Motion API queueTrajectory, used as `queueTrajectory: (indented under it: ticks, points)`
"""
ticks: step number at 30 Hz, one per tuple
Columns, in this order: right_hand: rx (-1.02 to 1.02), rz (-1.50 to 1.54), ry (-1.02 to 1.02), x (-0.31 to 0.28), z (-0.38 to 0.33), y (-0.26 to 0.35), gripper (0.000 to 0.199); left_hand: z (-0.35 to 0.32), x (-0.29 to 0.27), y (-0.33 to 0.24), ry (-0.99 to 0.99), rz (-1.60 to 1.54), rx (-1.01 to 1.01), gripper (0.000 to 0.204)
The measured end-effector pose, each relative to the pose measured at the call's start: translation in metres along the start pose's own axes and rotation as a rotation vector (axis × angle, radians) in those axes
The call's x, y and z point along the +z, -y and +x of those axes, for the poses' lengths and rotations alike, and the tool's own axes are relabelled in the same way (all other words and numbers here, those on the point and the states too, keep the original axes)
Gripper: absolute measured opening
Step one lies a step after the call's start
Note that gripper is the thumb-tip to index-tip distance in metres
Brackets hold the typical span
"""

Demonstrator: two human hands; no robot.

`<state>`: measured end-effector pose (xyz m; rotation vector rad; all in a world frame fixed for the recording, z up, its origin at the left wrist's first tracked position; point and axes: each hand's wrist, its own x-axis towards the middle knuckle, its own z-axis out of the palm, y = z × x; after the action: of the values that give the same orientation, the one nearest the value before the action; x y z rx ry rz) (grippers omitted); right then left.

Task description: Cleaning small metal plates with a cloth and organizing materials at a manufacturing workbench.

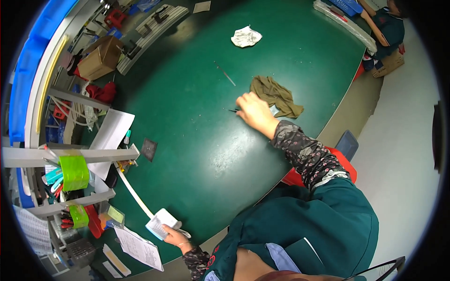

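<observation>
My right hand is over the green table, its fingers curled. A thin dark tool pokes out past its fingertips; the rest is hidden under the hand. Right beside that hand lies a crumpled olive-brown cloth, with a small pale piece at its lower edge. Down at the near left, my left hand grips a white packet with a light blue edge, thumb on top. A long pale strip runs from near the packet toward the shelf.
A white crumpled cloth and a thin metal rod lie farther off. At left stand a shelf frame with green pen holders, papers and a cardboard box. A person sits at the far right.
</observation>
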<state>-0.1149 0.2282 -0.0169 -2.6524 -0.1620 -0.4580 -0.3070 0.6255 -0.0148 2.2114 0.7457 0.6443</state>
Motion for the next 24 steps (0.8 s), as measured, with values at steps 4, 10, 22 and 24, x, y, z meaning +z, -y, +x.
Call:
queueTrajectory:
  ticks: [4,10,22,24]
  points:
    - [0.103,-0.351,-0.163,-0.031,-0.004,-0.043,0.045,-0.007,0.004,0.0,0.108,-0.158,-0.024,0.036]
    - [-0.025,-0.23,-0.056,-0.02,-0.086,-0.058,0.033,0.002,0.034,-0.013,0.111,-0.469,0.029,0.032]
    - [0.607,-0.021,-0.927,-0.148,-0.087,-0.264,0.026,-0.03,0.058,-0.047,0.239,-0.307,-0.025,0.036]
    - [0.721,-0.25,-0.825,-0.156,-0.086,-0.318,0.025,-0.046,0.074,-0.089,0.28,-0.264,-0.138,0.037]
